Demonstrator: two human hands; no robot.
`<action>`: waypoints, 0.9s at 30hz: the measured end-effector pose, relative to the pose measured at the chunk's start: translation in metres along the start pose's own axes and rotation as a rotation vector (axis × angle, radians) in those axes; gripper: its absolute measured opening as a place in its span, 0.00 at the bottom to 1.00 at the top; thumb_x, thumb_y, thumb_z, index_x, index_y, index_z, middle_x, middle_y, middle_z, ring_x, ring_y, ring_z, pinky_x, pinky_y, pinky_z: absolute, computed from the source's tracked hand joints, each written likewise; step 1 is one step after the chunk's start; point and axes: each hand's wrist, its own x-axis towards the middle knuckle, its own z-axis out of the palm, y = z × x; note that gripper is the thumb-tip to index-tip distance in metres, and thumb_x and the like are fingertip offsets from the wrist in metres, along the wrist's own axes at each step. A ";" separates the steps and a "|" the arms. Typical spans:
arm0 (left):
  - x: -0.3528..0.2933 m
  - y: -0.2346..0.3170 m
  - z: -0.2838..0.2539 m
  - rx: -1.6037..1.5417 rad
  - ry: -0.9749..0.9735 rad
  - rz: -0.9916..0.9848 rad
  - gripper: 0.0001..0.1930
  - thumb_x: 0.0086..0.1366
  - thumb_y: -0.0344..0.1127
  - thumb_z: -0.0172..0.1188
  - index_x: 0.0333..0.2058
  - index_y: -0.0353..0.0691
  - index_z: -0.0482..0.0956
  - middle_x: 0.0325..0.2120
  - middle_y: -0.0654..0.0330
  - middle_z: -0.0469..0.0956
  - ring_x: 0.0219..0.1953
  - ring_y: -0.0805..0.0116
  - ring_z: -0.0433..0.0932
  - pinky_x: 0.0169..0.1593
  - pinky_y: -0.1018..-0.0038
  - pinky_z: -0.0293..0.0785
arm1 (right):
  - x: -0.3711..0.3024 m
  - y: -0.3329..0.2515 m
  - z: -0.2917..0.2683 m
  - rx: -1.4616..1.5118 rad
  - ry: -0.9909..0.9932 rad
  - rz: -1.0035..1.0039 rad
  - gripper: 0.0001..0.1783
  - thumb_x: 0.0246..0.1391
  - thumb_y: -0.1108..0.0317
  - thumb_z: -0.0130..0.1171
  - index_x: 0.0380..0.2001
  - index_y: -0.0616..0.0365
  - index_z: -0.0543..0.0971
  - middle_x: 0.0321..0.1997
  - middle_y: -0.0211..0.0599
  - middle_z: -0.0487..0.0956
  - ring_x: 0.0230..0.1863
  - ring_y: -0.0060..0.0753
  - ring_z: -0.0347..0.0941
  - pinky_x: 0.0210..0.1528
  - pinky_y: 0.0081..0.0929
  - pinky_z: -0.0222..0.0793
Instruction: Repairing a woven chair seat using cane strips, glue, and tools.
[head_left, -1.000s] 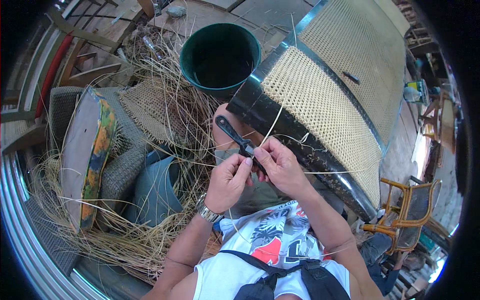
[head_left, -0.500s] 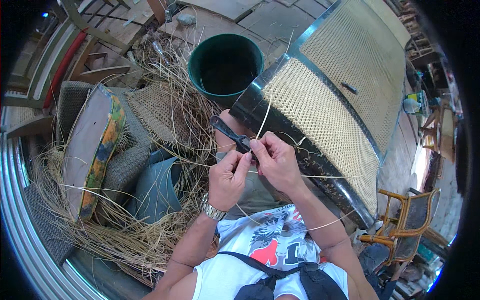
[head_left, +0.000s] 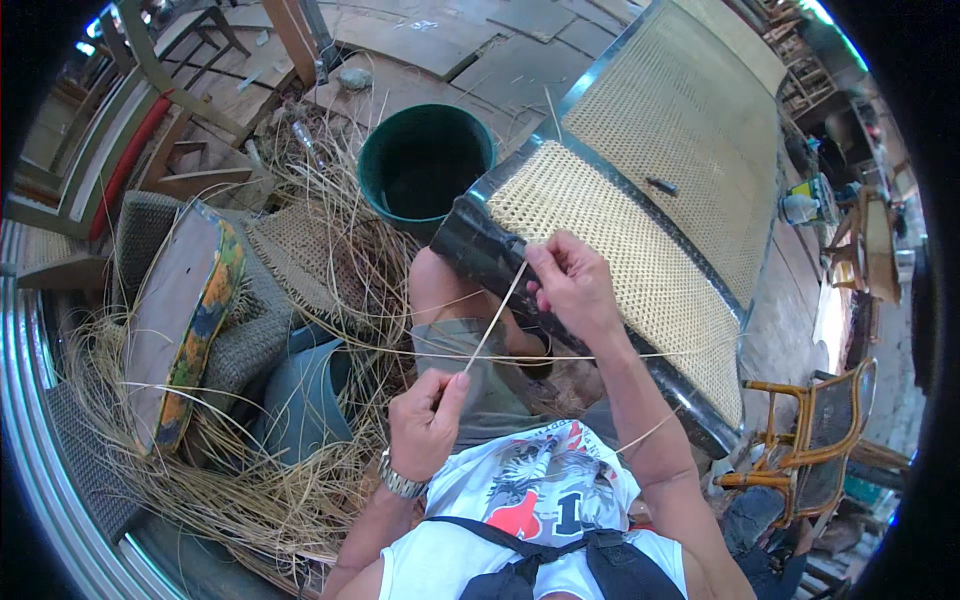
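A pale cane strand [head_left: 495, 325] runs taut on a slant between my two hands. My left hand [head_left: 425, 418], with a metal watch at its wrist, pinches the lower end in front of my shirt. My right hand [head_left: 575, 290] is closed on the upper end, beside the black frame edge of a woven cane panel [head_left: 610, 220]. A dark shape at the right fingertips blends with the frame; I cannot make out whether it is a tool. Another long strand [head_left: 560, 356] crosses below my right hand. A small dark tool [head_left: 662, 186] lies on the panel's mesh.
A dark green bucket [head_left: 425, 165] stands beyond my knee. Loose cane strands [head_left: 270, 500] heap up on the left, around a blue-grey bucket [head_left: 305, 400] and a board with a patterned edge [head_left: 180, 320]. Chair frames [head_left: 90, 150] stand far left; a rattan chair [head_left: 810, 440] is at right.
My hands have drawn apart, left toward my body and right slightly up, stretching the strand between them. The dark-handled tool seen by my fingers earlier no longer shows clearly. The view has shifted slightly.
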 end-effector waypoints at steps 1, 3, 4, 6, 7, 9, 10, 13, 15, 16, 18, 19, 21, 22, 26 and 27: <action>-0.006 -0.003 -0.003 -0.006 -0.007 0.007 0.10 0.69 0.34 0.61 0.31 0.34 0.79 0.14 0.65 0.70 0.18 0.82 0.64 0.22 0.77 0.61 | 0.005 -0.003 -0.007 0.032 0.029 0.026 0.14 0.64 0.65 0.59 0.25 0.59 0.74 0.17 0.26 0.74 0.19 0.13 0.67 0.21 0.18 0.64; -0.018 -0.008 -0.010 0.011 -0.005 -0.018 0.10 0.68 0.34 0.61 0.30 0.34 0.78 0.14 0.66 0.70 0.19 0.82 0.64 0.22 0.78 0.61 | 0.022 -0.002 -0.030 0.065 0.104 0.019 0.16 0.65 0.64 0.57 0.24 0.57 0.71 0.18 0.26 0.73 0.16 0.14 0.69 0.19 0.17 0.67; -0.025 -0.014 -0.015 0.003 -0.020 -0.008 0.10 0.68 0.34 0.61 0.30 0.34 0.78 0.14 0.66 0.70 0.19 0.82 0.64 0.22 0.78 0.61 | 0.031 0.001 -0.044 0.089 0.109 0.017 0.15 0.65 0.64 0.57 0.24 0.57 0.71 0.18 0.26 0.73 0.16 0.13 0.69 0.18 0.16 0.67; -0.039 -0.029 -0.027 -0.017 -0.018 -0.141 0.10 0.68 0.34 0.62 0.28 0.34 0.77 0.15 0.67 0.71 0.19 0.83 0.64 0.22 0.78 0.60 | 0.045 -0.002 -0.066 0.149 0.125 0.034 0.15 0.65 0.65 0.57 0.24 0.57 0.71 0.18 0.27 0.73 0.15 0.13 0.69 0.15 0.15 0.64; -0.043 -0.033 -0.031 -0.023 -0.033 -0.135 0.10 0.68 0.34 0.62 0.28 0.34 0.77 0.15 0.67 0.71 0.19 0.83 0.64 0.22 0.78 0.60 | 0.050 -0.001 -0.074 0.155 0.129 0.017 0.15 0.65 0.65 0.57 0.24 0.56 0.71 0.18 0.28 0.73 0.15 0.14 0.69 0.14 0.14 0.63; -0.048 -0.039 -0.036 -0.006 -0.036 -0.138 0.11 0.68 0.34 0.62 0.28 0.34 0.77 0.15 0.68 0.71 0.19 0.83 0.64 0.22 0.78 0.60 | 0.055 -0.001 -0.080 0.139 0.136 -0.013 0.14 0.65 0.65 0.57 0.25 0.57 0.72 0.18 0.29 0.74 0.15 0.14 0.70 0.13 0.15 0.63; -0.050 -0.040 -0.038 -0.001 -0.030 -0.150 0.11 0.68 0.34 0.62 0.27 0.34 0.77 0.15 0.68 0.70 0.19 0.83 0.64 0.22 0.78 0.60 | 0.058 0.001 -0.082 0.134 0.148 -0.016 0.14 0.65 0.65 0.57 0.25 0.57 0.72 0.18 0.29 0.74 0.15 0.14 0.70 0.13 0.15 0.63; -0.059 -0.049 -0.049 0.018 -0.009 -0.162 0.11 0.68 0.34 0.62 0.27 0.35 0.76 0.15 0.67 0.71 0.18 0.82 0.64 0.23 0.78 0.61 | 0.069 0.006 -0.091 0.246 0.194 -0.007 0.13 0.65 0.65 0.57 0.26 0.57 0.73 0.18 0.30 0.75 0.14 0.15 0.69 0.13 0.15 0.62; -0.069 -0.062 -0.065 0.162 -0.016 -0.123 0.12 0.68 0.34 0.61 0.26 0.35 0.76 0.15 0.67 0.72 0.18 0.81 0.65 0.23 0.77 0.61 | 0.079 0.008 -0.112 0.227 0.277 -0.031 0.13 0.65 0.64 0.58 0.26 0.54 0.73 0.19 0.31 0.77 0.13 0.14 0.68 0.12 0.13 0.60; -0.077 -0.065 -0.072 0.163 -0.043 -0.176 0.12 0.68 0.34 0.61 0.26 0.35 0.75 0.16 0.67 0.72 0.19 0.81 0.66 0.23 0.77 0.62 | 0.081 0.008 -0.119 0.244 0.224 -0.010 0.13 0.65 0.66 0.58 0.26 0.57 0.74 0.17 0.33 0.76 0.13 0.14 0.68 0.12 0.14 0.61; -0.088 -0.069 -0.080 0.131 -0.068 -0.289 0.11 0.68 0.35 0.60 0.28 0.34 0.77 0.16 0.64 0.74 0.20 0.79 0.71 0.24 0.77 0.66 | 0.079 0.007 -0.112 0.182 0.203 -0.025 0.13 0.64 0.66 0.58 0.26 0.57 0.74 0.17 0.33 0.76 0.13 0.14 0.68 0.12 0.14 0.61; -0.086 -0.068 -0.080 0.127 -0.066 -0.284 0.11 0.68 0.35 0.60 0.28 0.34 0.77 0.16 0.64 0.74 0.20 0.79 0.71 0.24 0.77 0.66 | 0.078 0.005 -0.107 0.123 0.174 -0.039 0.13 0.64 0.66 0.58 0.25 0.58 0.74 0.17 0.33 0.76 0.13 0.14 0.68 0.12 0.15 0.61; -0.081 -0.064 -0.085 0.311 -0.115 -0.190 0.09 0.67 0.35 0.61 0.34 0.33 0.78 0.20 0.61 0.79 0.23 0.74 0.76 0.28 0.75 0.72 | 0.066 -0.001 -0.098 0.085 0.164 -0.076 0.13 0.64 0.66 0.59 0.25 0.58 0.74 0.18 0.31 0.75 0.14 0.14 0.68 0.14 0.16 0.63; -0.072 -0.052 -0.095 0.298 -0.190 -0.267 0.15 0.66 0.35 0.60 0.47 0.33 0.77 0.34 0.53 0.82 0.34 0.69 0.80 0.39 0.72 0.75 | 0.061 -0.005 -0.094 0.044 0.181 -0.090 0.13 0.64 0.66 0.58 0.26 0.59 0.73 0.19 0.30 0.75 0.15 0.14 0.69 0.15 0.16 0.63; -0.023 0.035 -0.092 0.284 0.020 0.207 0.29 0.66 0.39 0.59 0.62 0.30 0.66 0.58 0.46 0.71 0.53 0.63 0.73 0.54 0.66 0.69 | 0.032 -0.013 -0.062 0.063 0.152 -0.104 0.13 0.65 0.66 0.58 0.26 0.59 0.73 0.20 0.27 0.74 0.17 0.13 0.68 0.17 0.17 0.62; -0.010 0.049 -0.088 0.120 -0.035 0.315 0.30 0.68 0.43 0.58 0.62 0.29 0.65 0.58 0.46 0.71 0.50 0.64 0.75 0.51 0.67 0.71 | 0.025 -0.013 -0.054 0.100 0.134 -0.102 0.14 0.65 0.65 0.58 0.26 0.59 0.73 0.19 0.27 0.74 0.16 0.13 0.68 0.17 0.17 0.62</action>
